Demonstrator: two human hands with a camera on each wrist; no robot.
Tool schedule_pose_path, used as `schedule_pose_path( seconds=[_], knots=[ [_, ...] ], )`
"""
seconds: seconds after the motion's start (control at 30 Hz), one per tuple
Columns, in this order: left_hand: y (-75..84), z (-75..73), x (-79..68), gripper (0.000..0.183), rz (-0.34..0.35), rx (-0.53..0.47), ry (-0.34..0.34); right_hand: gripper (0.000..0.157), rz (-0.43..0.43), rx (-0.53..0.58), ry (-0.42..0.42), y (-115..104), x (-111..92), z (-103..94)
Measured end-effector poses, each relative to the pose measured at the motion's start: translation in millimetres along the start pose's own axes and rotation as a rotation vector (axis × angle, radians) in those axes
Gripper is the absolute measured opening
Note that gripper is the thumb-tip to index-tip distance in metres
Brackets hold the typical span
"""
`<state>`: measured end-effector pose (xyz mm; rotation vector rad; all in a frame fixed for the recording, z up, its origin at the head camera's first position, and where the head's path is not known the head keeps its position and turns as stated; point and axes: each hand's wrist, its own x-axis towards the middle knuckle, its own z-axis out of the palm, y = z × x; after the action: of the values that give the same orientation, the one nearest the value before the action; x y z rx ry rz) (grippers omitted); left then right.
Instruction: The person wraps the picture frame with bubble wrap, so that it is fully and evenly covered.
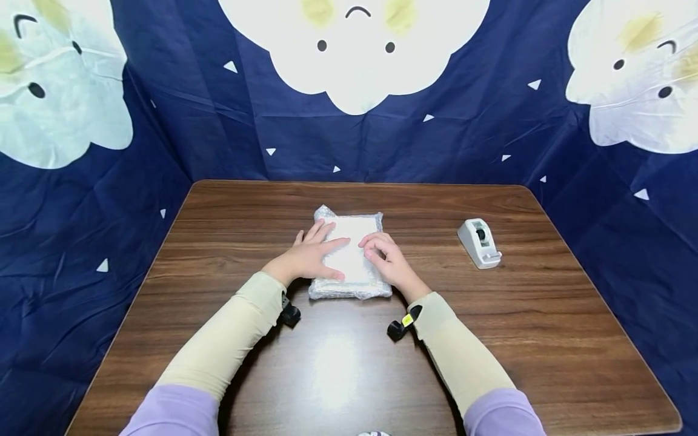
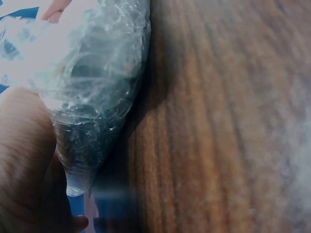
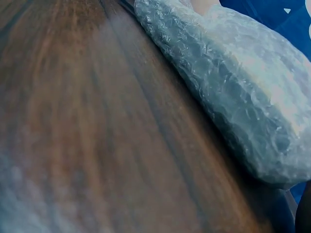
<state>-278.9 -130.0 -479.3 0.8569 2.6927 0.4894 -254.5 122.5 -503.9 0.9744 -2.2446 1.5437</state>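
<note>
A flat rectangular package in bubble wrap (image 1: 354, 289), with a white upper face, lies at the middle of the table. My left hand (image 1: 315, 253) rests on its left side, fingers and thumb spread over the top. Over the right side is my right hand (image 1: 386, 259), its fingers bent and the thumb close to the index finger; I cannot tell whether they pinch anything. In the left wrist view the bubble wrap (image 2: 104, 92) bulges beside the hand. The right wrist view shows the bubble-wrapped edge (image 3: 218, 92) along the wood.
A white tape dispenser (image 1: 480, 243) stands on the wooden table (image 1: 545, 321), to the right of the package. Dark blue cloth (image 1: 191, 97) with white cloud shapes hangs behind the table and at both sides. At the bottom edge a small patterned round thing (image 1: 374, 433) just shows.
</note>
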Motion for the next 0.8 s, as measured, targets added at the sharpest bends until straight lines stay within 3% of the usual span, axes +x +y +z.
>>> schedule_pose_path(
  seconds=[0.4, 0.67, 0.8],
  knots=[
    [-0.1, 1.4, 0.6, 0.095, 0.024, 0.034, 0.017, 0.015, 0.115, -0.177, -0.068, 11, -1, -3.1],
    [1.7, 1.2, -2.0, 0.070, 0.213, 0.081, 0.100, 0.019, 0.123, -0.272, -0.072, 6, 2, -2.3],
    [3.9, 0.7, -4.1, 0.054, 0.240, 0.099, 0.083, 0.020, 0.146, -0.337, -0.085, 2, 4, -2.7]
  ],
)
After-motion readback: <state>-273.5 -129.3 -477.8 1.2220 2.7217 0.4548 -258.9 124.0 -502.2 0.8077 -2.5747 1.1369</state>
